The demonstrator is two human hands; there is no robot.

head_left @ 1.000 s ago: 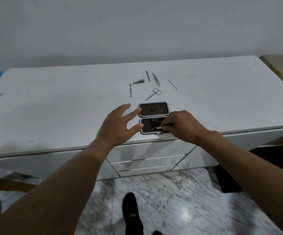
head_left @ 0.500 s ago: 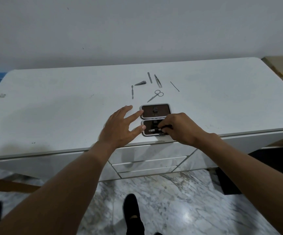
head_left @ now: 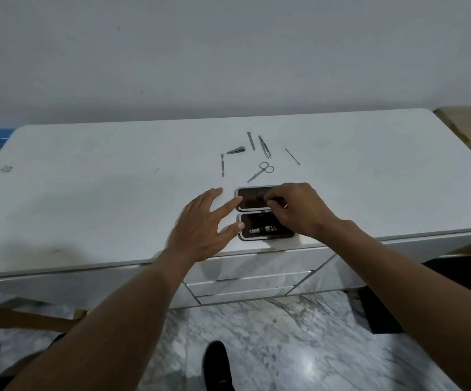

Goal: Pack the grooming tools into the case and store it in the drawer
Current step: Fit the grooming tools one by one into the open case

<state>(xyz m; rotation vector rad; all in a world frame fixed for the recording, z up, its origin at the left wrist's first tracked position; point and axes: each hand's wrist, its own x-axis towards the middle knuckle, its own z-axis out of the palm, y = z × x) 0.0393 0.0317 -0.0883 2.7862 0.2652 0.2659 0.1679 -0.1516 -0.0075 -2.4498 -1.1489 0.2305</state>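
Note:
A small dark case (head_left: 249, 203) lies open in two halves near the front edge of the white table (head_left: 101, 198). A nail clipper (head_left: 262, 229) sits in the near half. My left hand (head_left: 204, 227) rests spread on the table with its fingertips against the case's left side. My right hand (head_left: 299, 208) hovers over the far half with fingers curled; nothing shows in it. Beyond the case lie scissors (head_left: 261, 171), tweezers (head_left: 265, 146), a second clipper (head_left: 235, 150), a file (head_left: 251, 140), a pusher (head_left: 222, 165) and a thin probe (head_left: 292, 156).
White drawers (head_left: 245, 277) sit under the table front, below the case, all shut. A marble floor and my dark shoes (head_left: 217, 365) show below. A wooden surface (head_left: 468, 122) adjoins the table's right end. A grey wall stands behind.
My right hand let go of the clipper in the near half and moved away to the far half. The left hand stayed at the case's left side.

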